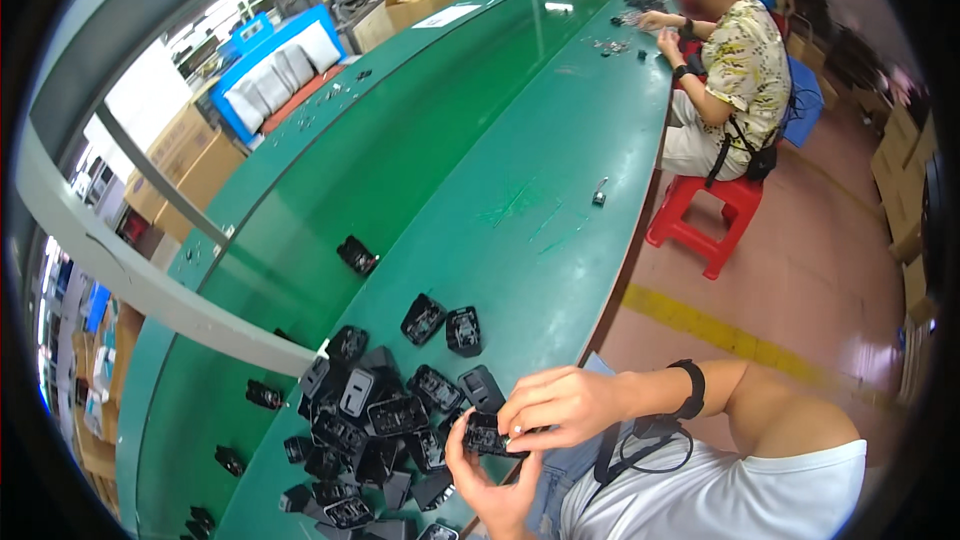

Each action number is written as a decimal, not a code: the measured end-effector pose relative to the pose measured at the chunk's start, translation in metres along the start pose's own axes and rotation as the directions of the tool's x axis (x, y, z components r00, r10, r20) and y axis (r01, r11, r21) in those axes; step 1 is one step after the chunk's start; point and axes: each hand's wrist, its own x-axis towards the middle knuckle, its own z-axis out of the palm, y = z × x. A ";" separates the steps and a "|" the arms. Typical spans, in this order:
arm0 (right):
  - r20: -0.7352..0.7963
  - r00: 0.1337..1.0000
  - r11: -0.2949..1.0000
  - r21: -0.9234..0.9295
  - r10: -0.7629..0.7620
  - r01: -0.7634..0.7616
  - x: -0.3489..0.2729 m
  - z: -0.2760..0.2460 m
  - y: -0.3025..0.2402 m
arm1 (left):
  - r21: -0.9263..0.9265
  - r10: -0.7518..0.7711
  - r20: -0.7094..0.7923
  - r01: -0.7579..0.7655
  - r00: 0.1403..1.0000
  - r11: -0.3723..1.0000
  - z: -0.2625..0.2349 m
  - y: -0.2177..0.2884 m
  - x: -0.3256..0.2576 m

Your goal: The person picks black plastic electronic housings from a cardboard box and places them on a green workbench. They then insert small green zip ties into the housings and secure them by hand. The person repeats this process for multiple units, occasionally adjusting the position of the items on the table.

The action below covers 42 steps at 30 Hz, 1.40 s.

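My left hand (pixel 492 492) cradles a small black plastic housing (pixel 484 434) from below, thumb and fingers closed about its sides. Its open face, with fittings inside, is turned up. Over the housing's near end, my right hand (pixel 562 404) has its fingers drawn together in a pinch. A tiny pale spot shows at those fingertips, too small to name. Beside my hands, a heap of similar black housings (pixel 398 416) lies on the green bench (pixel 520 270), some open side up, some tipped over. Two more housings (pixel 463 330) rest just beyond the heap.
A sunken green channel (pixel 300 270) runs along the bench, with several black housings (pixel 357 255) in it. Thin green strands (pixel 510 204) and a small metallic part (pixel 600 192) lie farther along. A co-worker (pixel 745 70) sits beyond on a red stool (pixel 708 215). A white post (pixel 180 290) rises at left.
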 end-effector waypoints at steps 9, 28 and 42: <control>0.124 0.992 0.991 0.133 -0.024 0.007 0.006 -0.003 -0.001 | -0.066 -0.140 0.064 0.145 0.988 0.987 -0.008 0.011 -0.002; 0.302 0.949 0.996 0.032 -0.094 0.089 0.011 -0.017 -0.012 | -0.154 -0.165 0.119 0.183 0.979 0.971 -0.013 0.009 -0.006; 0.423 0.906 0.993 0.107 -0.002 -0.048 0.006 -0.016 -0.016 | -0.031 -0.145 0.237 0.157 0.961 0.987 -0.020 0.002 -0.013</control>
